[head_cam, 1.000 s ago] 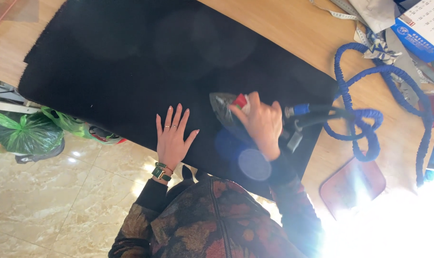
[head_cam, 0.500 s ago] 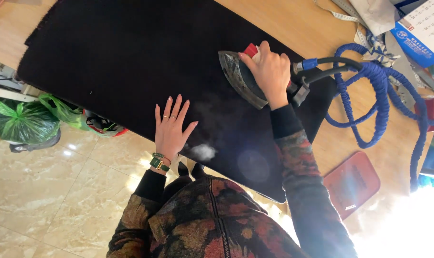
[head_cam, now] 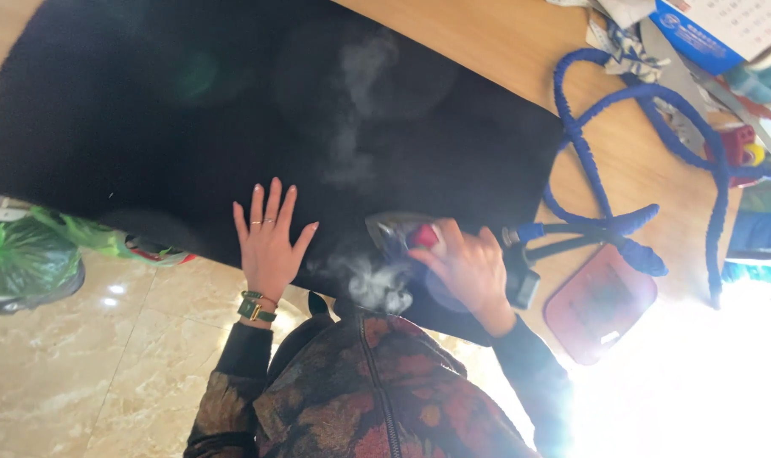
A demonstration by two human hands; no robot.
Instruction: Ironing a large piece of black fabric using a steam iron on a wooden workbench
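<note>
Since the earlier frame, the steam iron [head_cam: 406,236] has been drawn back toward the body, and steam now rises beside it. The iron handle is gripped by the right hand [head_cam: 462,267]; the left hand [head_cam: 269,239] is laid flat, fingers spread, on the black fabric [head_cam: 232,110] just left of the iron. For good results, the cloth should be held taut and fingers kept clear of steam. Beyond the right hand, a blue hose [head_cam: 610,161] is looped; a red rectangular pad [head_cam: 602,301] lies beside it, and a blue box [head_cam: 691,38] farther off.

Well beyond my right hand [head_cam: 466,270] gripping the iron [head_cam: 400,233], at the table's far corner, I see a flat blue package [head_cam: 686,36] with a white printed sheet [head_cam: 742,21] lying over it.
</note>
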